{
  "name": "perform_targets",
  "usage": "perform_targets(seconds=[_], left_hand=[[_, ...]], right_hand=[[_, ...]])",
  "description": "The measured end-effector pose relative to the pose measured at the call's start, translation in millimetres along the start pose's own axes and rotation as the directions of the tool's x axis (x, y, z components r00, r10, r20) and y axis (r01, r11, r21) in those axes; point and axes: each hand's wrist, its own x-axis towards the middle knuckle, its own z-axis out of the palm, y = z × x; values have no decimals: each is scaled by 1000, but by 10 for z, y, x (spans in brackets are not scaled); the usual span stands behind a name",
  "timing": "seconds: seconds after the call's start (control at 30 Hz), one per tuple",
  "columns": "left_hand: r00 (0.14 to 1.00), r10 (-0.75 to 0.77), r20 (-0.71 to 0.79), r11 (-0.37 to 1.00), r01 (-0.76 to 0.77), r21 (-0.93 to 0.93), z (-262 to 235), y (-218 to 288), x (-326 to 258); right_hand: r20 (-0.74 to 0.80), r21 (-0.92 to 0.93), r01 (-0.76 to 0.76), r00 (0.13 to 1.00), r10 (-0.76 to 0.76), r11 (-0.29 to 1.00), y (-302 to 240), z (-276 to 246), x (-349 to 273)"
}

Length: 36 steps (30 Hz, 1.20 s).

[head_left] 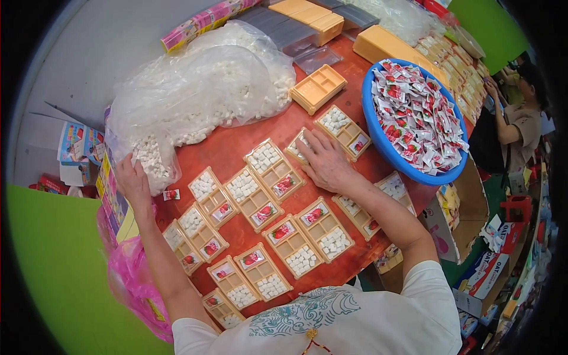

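Observation:
My right hand [329, 164] lies palm down, fingers spread, over a small divided tan tray [294, 152] whose larger compartment holds white pieces; the hand covers much of it. At the left, my left hand [134, 184] is beside the mouth of a clear plastic bag [201, 77]. Its fingers are apart and touch the small white pieces [151, 157] spilling there. Several filled trays [302, 260] stand in slanting rows on the red table, with white pieces in one compartment and a strawberry-printed sachet in another. One loose sachet [171, 194] rests near my left hand.
A blue basin [370, 112] heaped with sachets stands at the right. Behind the rows sits a stack of unfilled tan trays [319, 89]. Pink plastic [136, 284] hangs at the table's left edge. Another person [520, 118] works at the far right, near open cartons [473, 207].

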Motion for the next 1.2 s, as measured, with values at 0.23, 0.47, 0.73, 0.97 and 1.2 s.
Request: perform_targets(seconds=[0.23, 0.47, 0.73, 0.97, 1.2], left_hand=[[941, 309, -141, 816, -338, -469, -91, 1294, -274], [755, 618, 222, 406, -64, -912, 197, 2683, -587], [776, 575, 259, 319, 79, -945, 622, 2862, -781], [632, 727, 267, 616, -429, -661, 604, 2907, -942], [613, 740, 276, 638, -511, -576, 560, 2979, -1062]], right_hand=[[20, -80, 21, 1000, -20, 997, 25, 58, -43], [-8, -54, -11, 1000, 11, 999, 22, 100, 42], [-335, 710, -8, 876, 348, 704, 264, -43, 390], [-529, -41, -407, 784, 326, 913, 758, -55, 1541], [-199, -394, -476, 879, 433, 786, 1198, 226, 2088]])
